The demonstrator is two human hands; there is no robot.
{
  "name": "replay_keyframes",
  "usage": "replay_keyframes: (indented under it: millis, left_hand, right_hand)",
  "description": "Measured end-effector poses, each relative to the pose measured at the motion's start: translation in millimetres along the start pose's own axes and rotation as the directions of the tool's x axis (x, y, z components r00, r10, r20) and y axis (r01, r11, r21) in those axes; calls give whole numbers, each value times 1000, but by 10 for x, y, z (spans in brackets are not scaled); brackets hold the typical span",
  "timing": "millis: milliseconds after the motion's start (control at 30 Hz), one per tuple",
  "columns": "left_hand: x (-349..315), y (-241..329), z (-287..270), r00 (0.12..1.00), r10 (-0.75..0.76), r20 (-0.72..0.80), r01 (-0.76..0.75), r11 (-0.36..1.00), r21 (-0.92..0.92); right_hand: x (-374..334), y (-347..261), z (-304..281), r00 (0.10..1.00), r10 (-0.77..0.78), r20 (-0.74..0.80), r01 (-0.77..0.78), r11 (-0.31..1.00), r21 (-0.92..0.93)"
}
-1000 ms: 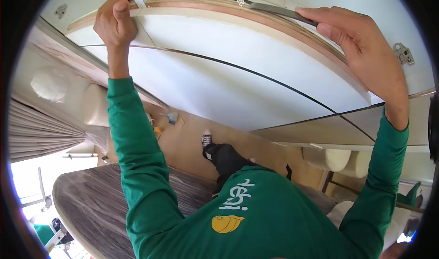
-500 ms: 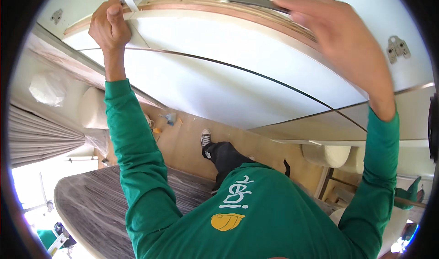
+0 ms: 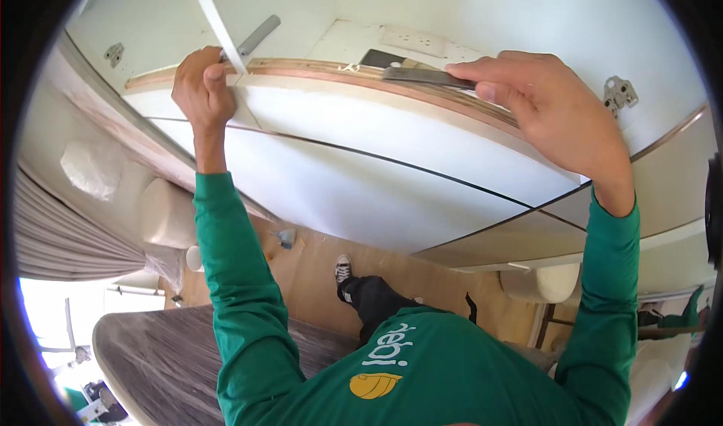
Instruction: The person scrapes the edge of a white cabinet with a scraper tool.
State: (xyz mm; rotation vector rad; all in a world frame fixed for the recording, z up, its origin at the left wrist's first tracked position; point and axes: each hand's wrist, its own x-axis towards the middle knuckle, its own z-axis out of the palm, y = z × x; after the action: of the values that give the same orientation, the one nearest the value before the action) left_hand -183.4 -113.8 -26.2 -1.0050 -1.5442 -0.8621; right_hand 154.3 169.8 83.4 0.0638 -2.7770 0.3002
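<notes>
My right hand (image 3: 553,106) holds a flat grey metal bar-shaped tool (image 3: 425,77), like a file, its thumb below and forefinger stretched along the top. The tool lies along the bare, layered wood edge (image 3: 320,68) of a white cabinet; whether it is a file or a chisel I cannot tell. Pale curled shavings (image 3: 350,68) sit on that edge left of its tip. At the edge's left end, my left hand (image 3: 205,89) is closed over the edge beside a thin white upright strip (image 3: 215,19), thumb on the near side, its fingertips hidden. Behind the strip shows a grey cylinder (image 3: 260,34).
Metal hinge plates (image 3: 619,93) are fixed inside the cabinet, with a dark rectangle (image 3: 380,59) on its inner surface. Below hang white panels (image 3: 354,178). A plastic-wrapped table (image 3: 162,366) stands lower left, near a grey curtain (image 3: 71,238). A blue item (image 3: 286,238) lies on the wooden floor (image 3: 316,275).
The view has shifted, so the cabinet sits lower and its inside shows more. My right hand has drawn closer to the edge with the tool. The left hand keeps its place on the edge.
</notes>
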Motion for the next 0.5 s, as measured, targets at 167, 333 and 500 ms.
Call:
replay_keyframes:
  millis: [167, 333, 500]
  left_hand:
    - [23, -9, 28, 999, -18, 39, 18, 1000, -9]
    - [43, 14, 9, 999, -7, 42, 8, 1000, -20]
    - [41, 23, 5, 999, -14, 43, 14, 1000, -21]
  right_hand:
    - [62, -55, -86, 990, 102, 99, -96, 993, -71]
    - [12, 38, -87, 998, -21, 62, 29, 989, -144]
    - [46, -105, -127, 988, 101, 120, -86, 989, -124]
